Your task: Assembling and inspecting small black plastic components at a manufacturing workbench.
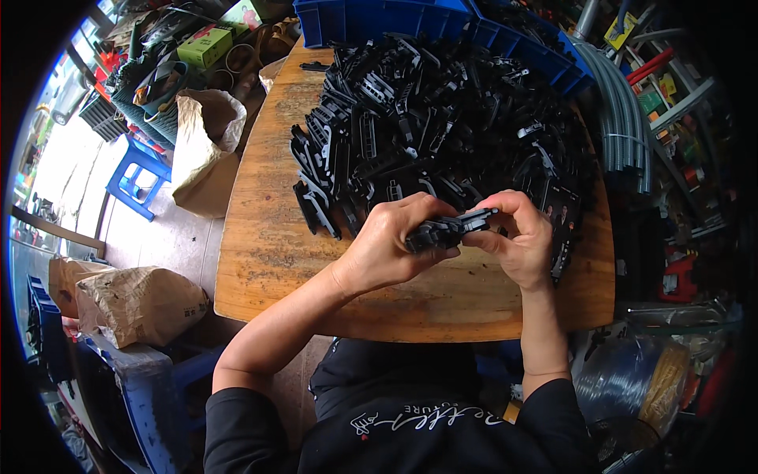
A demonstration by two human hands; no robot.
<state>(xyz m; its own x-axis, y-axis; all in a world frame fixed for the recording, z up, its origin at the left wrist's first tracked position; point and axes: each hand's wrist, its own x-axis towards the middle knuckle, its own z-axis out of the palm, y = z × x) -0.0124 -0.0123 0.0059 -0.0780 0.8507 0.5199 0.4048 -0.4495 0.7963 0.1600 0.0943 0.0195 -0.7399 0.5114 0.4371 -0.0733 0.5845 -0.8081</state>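
Above the near part of the wooden surface [272, 265], I see the left hand [395, 241] closed around a small bunch of black plastic pieces [439, 232], while the right hand [521, 241] pinches their right end between thumb and fingers. A large heap of similar pieces [434, 122] lies loose beyond, so I judge plenty remains; which are finished, I cannot tell.
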